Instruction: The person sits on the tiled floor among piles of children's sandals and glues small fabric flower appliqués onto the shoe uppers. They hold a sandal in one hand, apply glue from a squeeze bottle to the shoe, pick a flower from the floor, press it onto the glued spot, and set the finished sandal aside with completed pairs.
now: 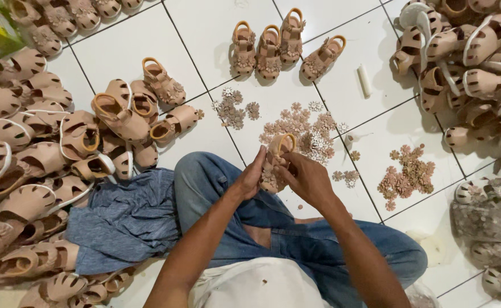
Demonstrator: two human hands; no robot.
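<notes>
I sit cross-legged on a white tiled floor (205, 28) and hold one small tan child's sandal (275, 159) above my knee. My left hand (251, 177) grips its left side. My right hand (306, 178) closes on its right side, fingers pressing at the front. Just beyond the sandal lies a heap of small flower-shaped trims (307, 130) in tan and white. A smaller pile of flowers (234, 108) lies to the left, and another tan flower pile (408, 174) to the right.
Several finished sandals (282, 48) stand in a row at the top. A big heap of tan sandals (39, 165) fills the left; another heap of sandals (470, 68) is at the upper right. A blue cloth (122, 219) lies by my left leg, and a white stick (364, 80) rests on the tiles.
</notes>
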